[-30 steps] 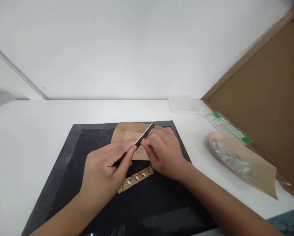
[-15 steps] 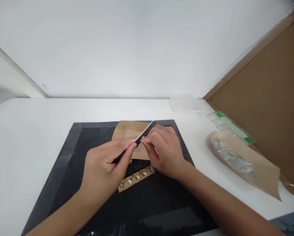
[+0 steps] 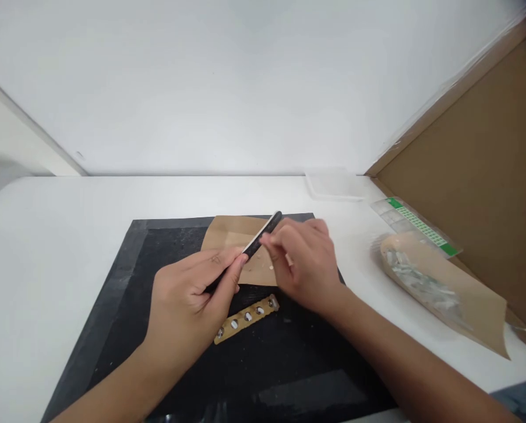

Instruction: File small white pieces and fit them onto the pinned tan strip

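Note:
A slim dark file with a pale edge (image 3: 263,236), much like a nail file, slants up to the right above the mat. My left hand (image 3: 196,282) is closed around its lower end, with the thumb pressed along it. My right hand (image 3: 304,258) is pinched, its thumb and fingertips close against the file's side; whatever it holds is too small or hidden to make out. Below the hands lies a gold strip (image 3: 240,325) with a row of holes, small white and silvery pieces in them. Brown paper (image 3: 228,232) with pale specks lies behind the hands.
A black mat (image 3: 126,276) covers the middle of the white table (image 3: 38,264). To the right stand a brown paper holder (image 3: 478,302) with clear and pale pieces, a clear case with a green label (image 3: 421,226), and a cardboard panel (image 3: 474,141). A clear tray (image 3: 336,191) sits behind.
My right hand has shifted slightly right and up, its fingertips now higher along the file. The file's tip has risen a little. My left hand keeps its hold.

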`<action>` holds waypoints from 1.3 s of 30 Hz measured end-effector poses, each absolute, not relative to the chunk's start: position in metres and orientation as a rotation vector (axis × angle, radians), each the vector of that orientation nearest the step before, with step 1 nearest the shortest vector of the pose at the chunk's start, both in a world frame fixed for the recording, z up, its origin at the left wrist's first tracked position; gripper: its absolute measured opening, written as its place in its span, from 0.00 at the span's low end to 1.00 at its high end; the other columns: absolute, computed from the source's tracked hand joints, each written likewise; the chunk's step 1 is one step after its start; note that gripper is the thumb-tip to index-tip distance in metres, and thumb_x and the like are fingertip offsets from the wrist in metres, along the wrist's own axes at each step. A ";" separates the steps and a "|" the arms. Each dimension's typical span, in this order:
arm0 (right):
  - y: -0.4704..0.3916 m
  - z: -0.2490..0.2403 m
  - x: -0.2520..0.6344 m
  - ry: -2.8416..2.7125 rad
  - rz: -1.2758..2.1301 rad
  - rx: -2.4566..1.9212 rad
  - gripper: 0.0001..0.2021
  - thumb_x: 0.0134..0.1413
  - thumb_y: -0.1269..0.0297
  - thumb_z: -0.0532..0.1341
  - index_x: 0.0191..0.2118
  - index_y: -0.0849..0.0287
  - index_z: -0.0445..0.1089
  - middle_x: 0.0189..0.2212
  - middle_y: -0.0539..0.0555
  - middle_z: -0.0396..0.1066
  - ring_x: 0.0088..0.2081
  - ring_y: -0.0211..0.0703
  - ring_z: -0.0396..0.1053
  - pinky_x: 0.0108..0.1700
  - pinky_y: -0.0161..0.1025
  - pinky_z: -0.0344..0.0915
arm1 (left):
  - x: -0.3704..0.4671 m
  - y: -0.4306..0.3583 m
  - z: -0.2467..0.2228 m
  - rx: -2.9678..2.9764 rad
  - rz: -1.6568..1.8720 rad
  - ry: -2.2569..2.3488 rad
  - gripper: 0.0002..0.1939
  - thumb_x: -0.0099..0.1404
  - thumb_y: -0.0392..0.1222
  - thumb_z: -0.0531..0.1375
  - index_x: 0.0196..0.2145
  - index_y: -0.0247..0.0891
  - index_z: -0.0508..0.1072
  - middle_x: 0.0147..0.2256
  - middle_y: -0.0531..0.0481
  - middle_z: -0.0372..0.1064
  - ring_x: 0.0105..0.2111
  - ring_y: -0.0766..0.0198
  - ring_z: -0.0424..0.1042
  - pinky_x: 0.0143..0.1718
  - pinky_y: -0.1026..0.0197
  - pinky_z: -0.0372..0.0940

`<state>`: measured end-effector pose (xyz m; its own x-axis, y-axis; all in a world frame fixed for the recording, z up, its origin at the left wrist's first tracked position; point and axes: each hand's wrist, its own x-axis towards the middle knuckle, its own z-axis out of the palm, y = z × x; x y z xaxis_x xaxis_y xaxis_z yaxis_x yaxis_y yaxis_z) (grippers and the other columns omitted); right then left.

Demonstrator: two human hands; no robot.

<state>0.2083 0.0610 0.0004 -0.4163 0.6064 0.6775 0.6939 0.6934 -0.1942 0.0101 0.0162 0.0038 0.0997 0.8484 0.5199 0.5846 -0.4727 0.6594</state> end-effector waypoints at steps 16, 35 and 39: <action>0.061 0.000 0.206 -2.192 -0.136 -0.968 0.16 0.72 0.70 0.58 0.30 0.55 0.57 0.24 0.46 0.66 0.27 0.38 0.63 0.37 0.44 0.51 | 0.011 0.018 0.001 2.062 1.337 1.438 0.08 0.73 0.37 0.64 0.37 0.42 0.84 0.29 0.55 0.78 0.29 0.67 0.76 0.34 0.65 0.69; 0.061 -0.004 0.222 -1.835 0.248 -1.003 0.04 0.67 0.67 0.68 0.40 0.53 0.73 0.33 0.48 0.80 0.34 0.42 0.76 0.41 0.45 0.64 | 0.009 0.021 0.002 1.891 1.278 1.351 0.08 0.72 0.38 0.66 0.45 0.47 0.85 0.34 0.59 0.85 0.32 0.66 0.84 0.36 0.69 0.75; 0.060 -0.006 0.222 -1.848 0.198 -0.986 0.04 0.66 0.69 0.68 0.40 0.53 0.73 0.33 0.48 0.80 0.34 0.41 0.76 0.41 0.46 0.63 | 0.009 0.019 0.002 1.757 1.246 1.328 0.09 0.71 0.39 0.68 0.46 0.49 0.86 0.37 0.58 0.86 0.37 0.61 0.86 0.39 0.67 0.80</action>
<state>0.2221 0.0596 -0.0057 -0.1768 0.7016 0.6903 0.5399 0.6555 -0.5280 0.0090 0.0193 0.0017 0.0582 0.9454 0.3207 0.3807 -0.3180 0.8683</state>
